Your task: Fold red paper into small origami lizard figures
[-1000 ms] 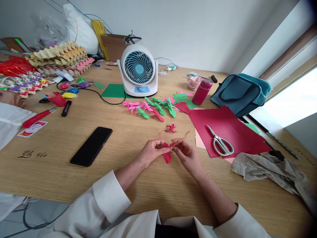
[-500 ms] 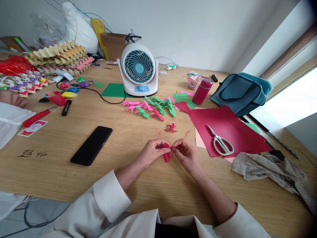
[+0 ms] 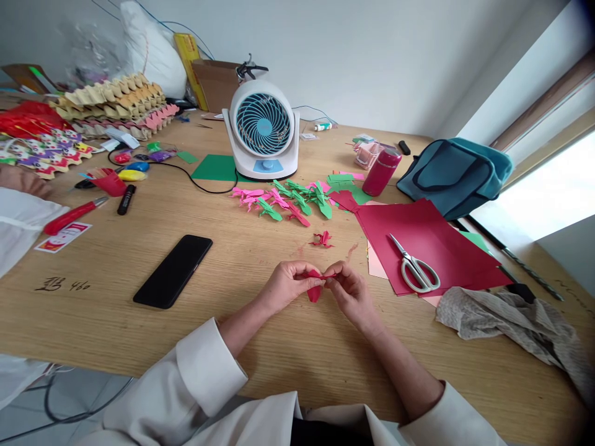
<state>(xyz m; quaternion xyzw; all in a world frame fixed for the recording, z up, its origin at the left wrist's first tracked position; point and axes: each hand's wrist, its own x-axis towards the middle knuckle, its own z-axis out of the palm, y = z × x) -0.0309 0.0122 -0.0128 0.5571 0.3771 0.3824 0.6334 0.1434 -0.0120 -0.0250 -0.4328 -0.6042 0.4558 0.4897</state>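
Observation:
Between my two hands is a small piece of folded red paper (image 3: pixel 314 293), held just above the table near its front middle. My left hand (image 3: pixel 289 286) pinches its body between thumb and fingers. A thin arm of the same paper is pinched by my right hand (image 3: pixel 349 291), whose fingertips almost meet the left ones. The fingers hide part of the folds. Just beyond my hands lies a small red folded paper figure (image 3: pixel 322 239). Farther back is a pile of pink and green folded paper figures (image 3: pixel 283 199).
White-handled scissors (image 3: pixel 419 272) rest on red paper sheets (image 3: pixel 446 248) at right, beside a crumpled cloth (image 3: pixel 493 316). A black phone (image 3: pixel 173 271) lies left. Behind stand a fan (image 3: pixel 264 133), a red bottle (image 3: pixel 382 172) and a teal bag (image 3: pixel 455 176). Another person's white sleeve (image 3: pixel 23 223) shows far left.
My hands stay in nearly the same place, with a slight shift of fingers on the red paper. The whole view has moved very slightly.

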